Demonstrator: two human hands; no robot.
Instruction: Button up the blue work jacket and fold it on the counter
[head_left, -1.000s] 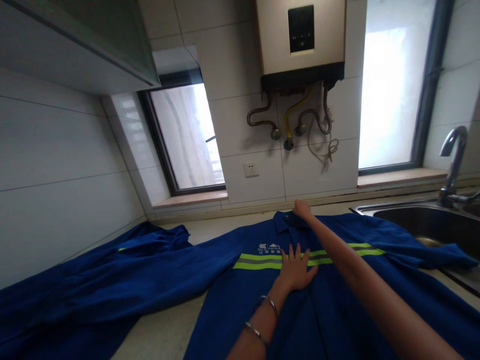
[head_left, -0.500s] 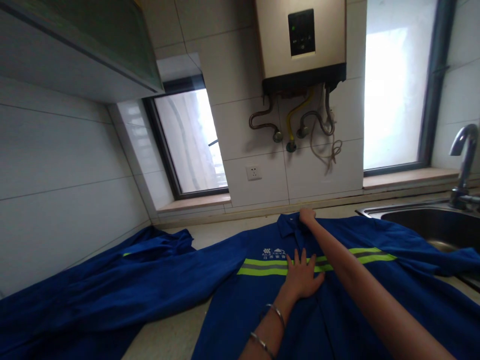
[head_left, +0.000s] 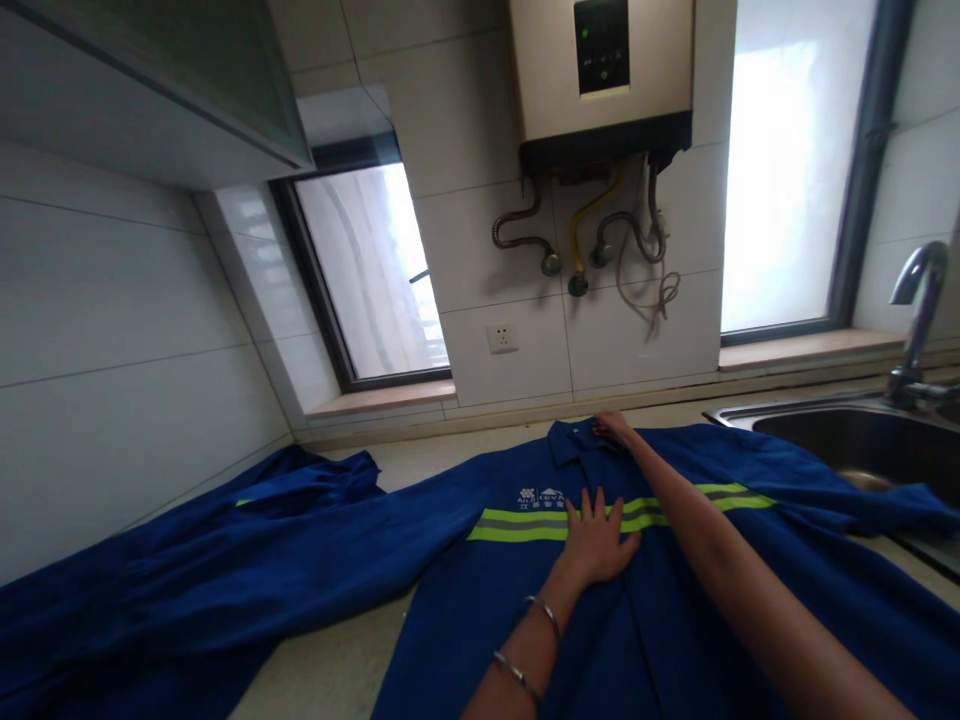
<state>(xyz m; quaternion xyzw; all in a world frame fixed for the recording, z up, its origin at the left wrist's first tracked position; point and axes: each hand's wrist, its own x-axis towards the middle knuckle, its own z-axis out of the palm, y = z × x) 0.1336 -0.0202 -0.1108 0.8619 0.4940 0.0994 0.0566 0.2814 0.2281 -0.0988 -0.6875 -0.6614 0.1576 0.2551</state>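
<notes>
- Two metal bangles [head_left: 529,640] circle the near wrist.
- Left hand [head_left: 596,540] lies flat, fingers [head_left: 600,500] spread and released, pressing the blue work jacket [head_left: 675,620] on its yellow-grey reflective stripe [head_left: 517,522].
- The jacket lies spread across the pale desk [head_left: 330,660], one sleeve trailing left.
- Right hand [head_left: 613,428], fingers curled, pinches the collar [head_left: 574,440], as half a second ago.
- Steel sink [head_left: 847,450], curved tap [head_left: 915,320], two windows behind.

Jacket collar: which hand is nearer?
Right. The right hand rests on the collar of the blue work jacket; the left hand lies flat lower down, on the reflective stripe.
</notes>
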